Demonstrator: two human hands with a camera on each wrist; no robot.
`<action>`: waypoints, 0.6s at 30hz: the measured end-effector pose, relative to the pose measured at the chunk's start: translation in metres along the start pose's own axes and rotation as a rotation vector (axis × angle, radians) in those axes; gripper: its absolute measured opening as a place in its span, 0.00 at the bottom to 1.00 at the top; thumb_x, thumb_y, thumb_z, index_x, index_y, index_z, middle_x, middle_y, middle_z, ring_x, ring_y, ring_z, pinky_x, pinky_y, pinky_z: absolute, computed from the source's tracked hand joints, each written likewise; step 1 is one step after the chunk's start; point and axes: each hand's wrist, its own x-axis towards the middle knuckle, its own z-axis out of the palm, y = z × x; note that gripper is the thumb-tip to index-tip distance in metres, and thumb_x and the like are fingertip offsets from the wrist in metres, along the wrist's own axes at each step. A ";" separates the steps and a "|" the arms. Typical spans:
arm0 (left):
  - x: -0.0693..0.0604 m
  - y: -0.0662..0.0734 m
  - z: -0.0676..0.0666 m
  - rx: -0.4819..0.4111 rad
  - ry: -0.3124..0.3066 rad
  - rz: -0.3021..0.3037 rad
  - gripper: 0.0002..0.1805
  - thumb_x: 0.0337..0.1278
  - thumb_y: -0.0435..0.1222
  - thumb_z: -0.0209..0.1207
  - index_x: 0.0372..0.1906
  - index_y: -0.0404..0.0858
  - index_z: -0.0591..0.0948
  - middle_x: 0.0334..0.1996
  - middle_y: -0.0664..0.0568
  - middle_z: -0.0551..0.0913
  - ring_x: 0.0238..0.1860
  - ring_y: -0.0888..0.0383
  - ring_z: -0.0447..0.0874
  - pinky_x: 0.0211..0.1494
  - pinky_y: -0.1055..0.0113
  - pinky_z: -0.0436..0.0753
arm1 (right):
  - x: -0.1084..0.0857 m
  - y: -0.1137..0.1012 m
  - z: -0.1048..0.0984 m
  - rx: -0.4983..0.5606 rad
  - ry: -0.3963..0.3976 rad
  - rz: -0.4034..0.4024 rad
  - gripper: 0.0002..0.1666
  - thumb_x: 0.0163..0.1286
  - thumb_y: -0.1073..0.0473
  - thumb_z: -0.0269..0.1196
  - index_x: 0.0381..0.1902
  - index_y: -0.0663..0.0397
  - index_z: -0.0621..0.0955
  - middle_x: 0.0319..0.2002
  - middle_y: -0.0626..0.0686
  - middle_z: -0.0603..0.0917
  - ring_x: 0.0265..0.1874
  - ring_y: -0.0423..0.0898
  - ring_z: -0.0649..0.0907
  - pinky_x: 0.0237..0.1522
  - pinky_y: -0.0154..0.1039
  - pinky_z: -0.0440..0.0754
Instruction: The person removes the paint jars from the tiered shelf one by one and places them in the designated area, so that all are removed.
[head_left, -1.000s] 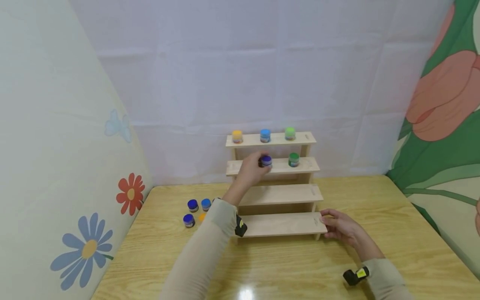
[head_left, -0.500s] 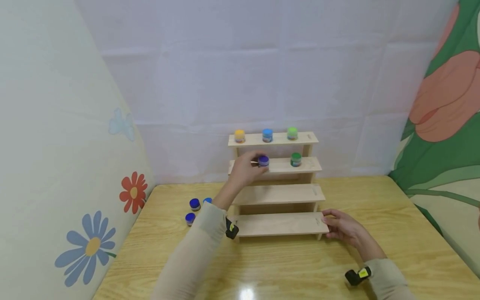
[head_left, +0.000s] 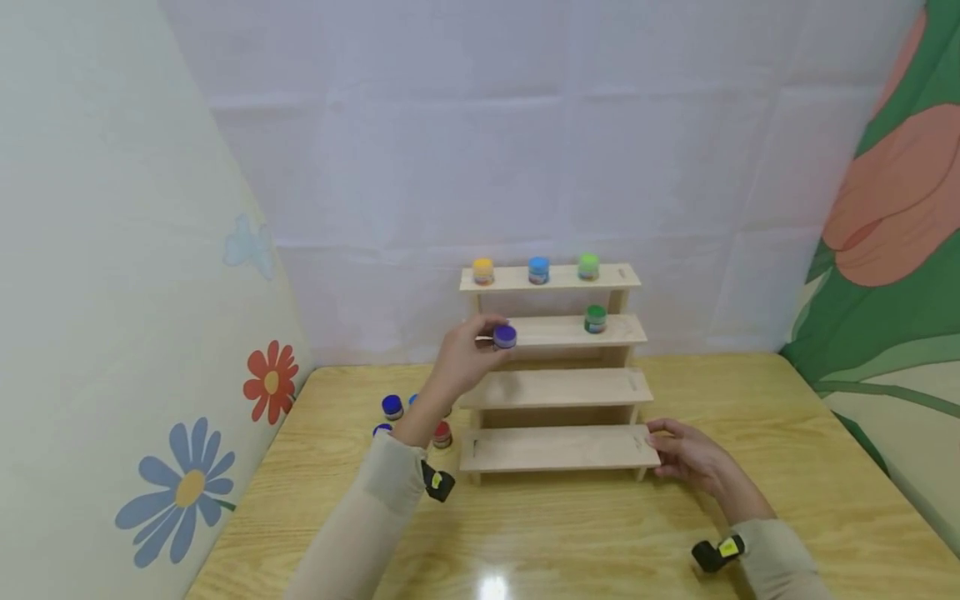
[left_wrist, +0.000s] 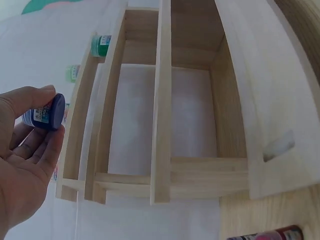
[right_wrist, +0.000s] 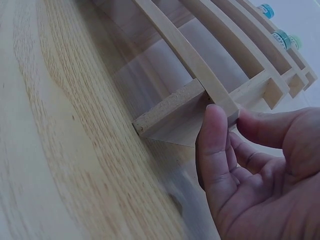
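Note:
My left hand (head_left: 461, 358) holds a small paint jar with a purple-blue lid (head_left: 505, 337) between thumb and fingers. The jar is in front of the left part of the second step from the top; in the left wrist view this jar (left_wrist: 46, 114) is tilted, its lid facing the steps. A pale wooden four-step display stand (head_left: 562, 387) stands on the table. At its lowest step's right end, my right hand (head_left: 692, 457) pinches the board's corner, thumb on one side and fingers on the other. A green jar (head_left: 596, 319) sits on the second step.
Yellow (head_left: 483, 272), blue (head_left: 538, 271) and light green (head_left: 588, 267) jars stand along the top step. Left of the stand, dark blue (head_left: 392, 407) and red (head_left: 442, 434) jars stand on the table (head_left: 555, 533), others partly behind my left arm. White cloth (head_left: 450, 150) hangs behind.
My left hand has moved left and slightly down, carrying the purple-blue jar away from the middle of the second step. A red jar has come into sight. My right hand keeps its grip.

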 end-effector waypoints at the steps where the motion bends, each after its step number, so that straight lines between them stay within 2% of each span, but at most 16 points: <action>1: -0.003 -0.001 -0.001 -0.011 -0.002 -0.002 0.25 0.58 0.31 0.71 0.61 0.34 0.79 0.56 0.41 0.82 0.57 0.47 0.83 0.60 0.59 0.85 | 0.000 0.000 0.000 0.003 -0.001 0.000 0.16 0.78 0.62 0.57 0.60 0.59 0.71 0.35 0.50 0.84 0.31 0.41 0.84 0.30 0.32 0.87; 6: -0.019 -0.005 -0.009 -0.053 -0.014 -0.012 0.26 0.58 0.31 0.70 0.63 0.35 0.79 0.56 0.41 0.82 0.57 0.46 0.84 0.61 0.58 0.85 | -0.001 0.000 0.000 0.002 -0.011 -0.010 0.18 0.77 0.61 0.58 0.61 0.60 0.71 0.35 0.50 0.84 0.31 0.41 0.84 0.31 0.32 0.87; 13: -0.038 -0.016 -0.026 -0.042 -0.004 -0.051 0.27 0.59 0.36 0.70 0.63 0.40 0.79 0.58 0.44 0.83 0.59 0.44 0.83 0.61 0.53 0.84 | -0.001 0.000 0.000 0.012 -0.011 -0.017 0.16 0.77 0.61 0.58 0.59 0.58 0.73 0.35 0.50 0.84 0.31 0.41 0.84 0.30 0.31 0.87; 18: -0.047 -0.029 -0.035 -0.036 0.007 -0.045 0.27 0.58 0.35 0.71 0.63 0.37 0.79 0.58 0.41 0.83 0.59 0.42 0.82 0.62 0.53 0.84 | -0.001 0.000 0.000 0.004 -0.010 -0.019 0.16 0.77 0.61 0.58 0.59 0.58 0.73 0.35 0.50 0.84 0.31 0.41 0.84 0.31 0.31 0.87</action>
